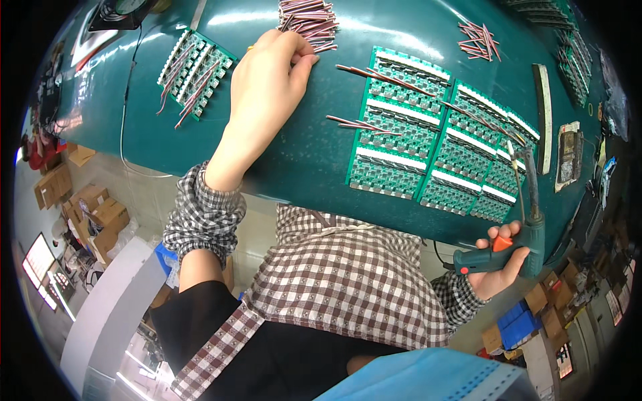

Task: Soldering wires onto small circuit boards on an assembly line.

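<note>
A green table [301, 150] spreads before you, its near edge against your checked apron [348, 281]. Green circuit panels [394, 144] with white strips lie side by side, right of center. Your left hand [271, 77] reaches over the far side of the table, fingers curled and thumb close to the index finger; whether they pinch a wire cannot be told. A smaller board [194, 73], with wires across it, lies to that hand's left. In your right hand [498, 275], fingers and thumb wrap the handle of a dark green soldering gun [532, 244], its tip raised beside the panels' right edge. The wire pile [314, 23] lies just beyond your left fingers, its near edge beside them. A smaller wire heap [479, 41] sits farther right, well apart from both hands.
</note>
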Demonstrator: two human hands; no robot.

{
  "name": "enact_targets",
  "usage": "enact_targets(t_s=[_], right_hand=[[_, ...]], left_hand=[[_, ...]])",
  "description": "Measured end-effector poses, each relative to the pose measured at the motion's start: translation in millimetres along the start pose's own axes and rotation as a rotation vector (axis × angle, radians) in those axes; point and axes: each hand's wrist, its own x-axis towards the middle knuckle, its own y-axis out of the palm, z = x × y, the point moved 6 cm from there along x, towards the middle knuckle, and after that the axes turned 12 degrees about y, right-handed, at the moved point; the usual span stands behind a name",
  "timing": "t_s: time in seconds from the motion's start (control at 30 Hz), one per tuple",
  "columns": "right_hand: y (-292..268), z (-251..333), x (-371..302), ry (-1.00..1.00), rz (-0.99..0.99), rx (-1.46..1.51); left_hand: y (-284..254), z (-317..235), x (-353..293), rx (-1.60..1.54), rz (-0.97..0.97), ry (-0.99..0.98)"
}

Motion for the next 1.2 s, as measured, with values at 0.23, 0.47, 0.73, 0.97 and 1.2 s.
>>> enact_targets(t_s=[0.23,0.47,0.73,0.97,1.2], right_hand=[[12,-3,0,0.000,0.025,-0.020],[11,-11,-5,-0.007,-0.013,-0.044],[16,-12,-7,-0.029,-0.021,0.029],[25,-23,-16,-0.032,-0.135,-0.194],[40,-23,-29,-0.080,-0.192,-0.299]], left_hand=[[-8,-9,3,-0.016,0.003,0.037],[1,-4,2,-0.019,0.063,0.031],[4,2,5,-0.121,0.120,0.085],[-2,-74,-4,-0.531,0.221,0.059],[39,-91,-8,-0.266,0.307,0.218]])
